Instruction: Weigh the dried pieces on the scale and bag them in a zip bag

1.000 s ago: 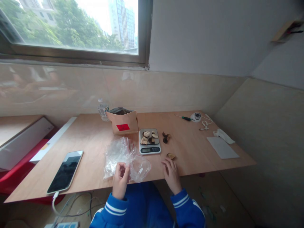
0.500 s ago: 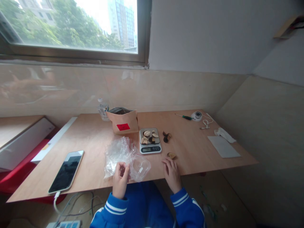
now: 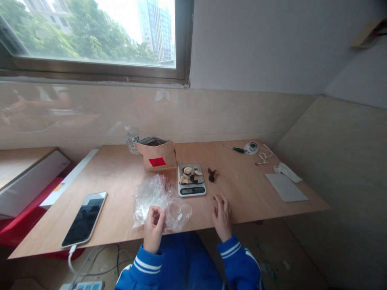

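My left hand (image 3: 155, 225) has its fingers curled in a pinch on the edge of a clear zip bag (image 3: 178, 215), beside a pile of similar plastic bags (image 3: 148, 197). My right hand (image 3: 223, 215) is bent over the table, its fingers closing around a tan dried mushroom piece that they almost wholly cover. Ahead, between the hands, stands a small digital kitchen scale (image 3: 183, 191); its display is too small to read. Several pale and dark dried mushroom pieces (image 3: 187, 170) lie on its plate. More dark pieces (image 3: 212, 175) sit on the table just right of the scale.
A kraft paper pouch (image 3: 159, 155) with a red label stands open behind the bags, near a plastic bottle (image 3: 131, 141). A charging phone (image 3: 85, 217) lies left. At right are a screwdriver (image 3: 238, 150), a dome camera (image 3: 251, 148) with cable, and a white sheet (image 3: 287, 187).
My right hand has shifted slightly right and its fingers have bent over the tan mushroom piece, which showed plainly beyond the fingertips before. My left hand has stayed in place.
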Available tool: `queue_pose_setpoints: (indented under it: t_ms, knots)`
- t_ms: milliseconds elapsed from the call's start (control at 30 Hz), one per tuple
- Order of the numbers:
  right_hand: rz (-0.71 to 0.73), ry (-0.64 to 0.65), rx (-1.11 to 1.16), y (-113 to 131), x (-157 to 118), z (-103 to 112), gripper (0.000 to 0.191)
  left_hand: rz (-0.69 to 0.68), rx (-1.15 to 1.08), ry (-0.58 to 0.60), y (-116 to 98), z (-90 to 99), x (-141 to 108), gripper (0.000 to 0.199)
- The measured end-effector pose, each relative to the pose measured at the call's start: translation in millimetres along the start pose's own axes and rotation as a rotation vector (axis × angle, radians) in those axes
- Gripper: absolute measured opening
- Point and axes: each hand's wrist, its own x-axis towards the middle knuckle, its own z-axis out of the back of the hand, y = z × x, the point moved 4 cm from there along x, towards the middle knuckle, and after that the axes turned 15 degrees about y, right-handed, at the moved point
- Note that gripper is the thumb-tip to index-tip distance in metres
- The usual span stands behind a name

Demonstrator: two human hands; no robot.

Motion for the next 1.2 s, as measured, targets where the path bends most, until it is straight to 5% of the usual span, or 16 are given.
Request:
queue_pose_setpoints:
  t_ms: [367,733,900,1100,1200]
  knots:
    - [0.03,0.09,0.155,-13.0,38.9,-9.0,0.033,-0.009,0.006,-0.018,3.5,4.7,-0.4,0.036]
    - [0.089,0.165,0.434,74.3,86.2,5.7,0.034,-0.005,-0.029,-0.038,-1.9,12.9,-0.1,0.037]
    - [0.138,0.184,0.464,91.0,107.1,-1.0,0.04,0.01,-0.047,-0.054,-0.6,17.8,-3.9,0.039]
    - [0.091,0.212,0.468,74.9,114.4,1.2,0.033,-0.004,-0.051,-0.098,-3.1,23.8,-3.5,0.041]
    - [-0.022,0.045,0.471,42.2,105.2,10.6,0.032,-0.001,-0.061,-0.096,-3.2,23.7,-2.4,0.043]
